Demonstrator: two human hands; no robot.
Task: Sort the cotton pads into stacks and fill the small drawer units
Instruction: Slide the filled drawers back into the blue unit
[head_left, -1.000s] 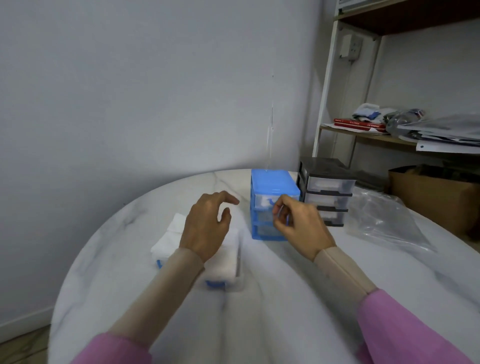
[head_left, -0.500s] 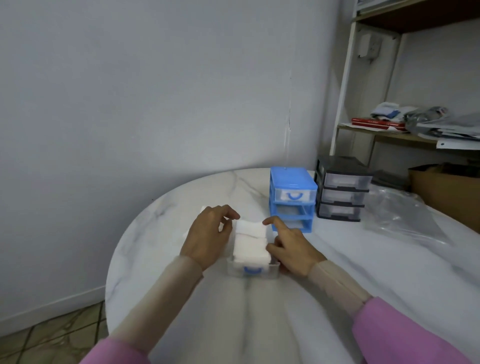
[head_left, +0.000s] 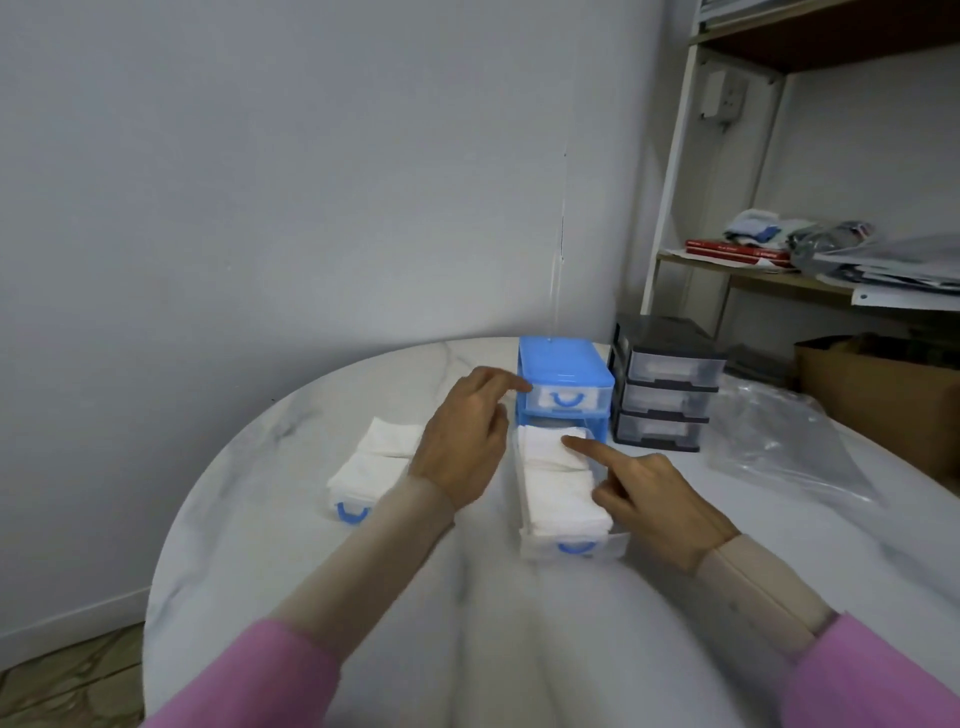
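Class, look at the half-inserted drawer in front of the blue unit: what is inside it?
The drawer holds white cotton pads in stacks, filling it past the rim. The right hand rests a fingertip on them. Its far end inside the blue unit is hidden.

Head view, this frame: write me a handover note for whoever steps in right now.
Left hand: open, forefinger against the blue drawer unit near its shut top drawer.
Right hand: forefinger presses the cotton pads in the pad-filled drawer, whose back end is in the unit's lower opening, front sticking out.
A second pad-filled drawer sits loose on the table, left.
Black drawer unit: three drawers shut.
Left: push this drawer home, then slot in the loose one.
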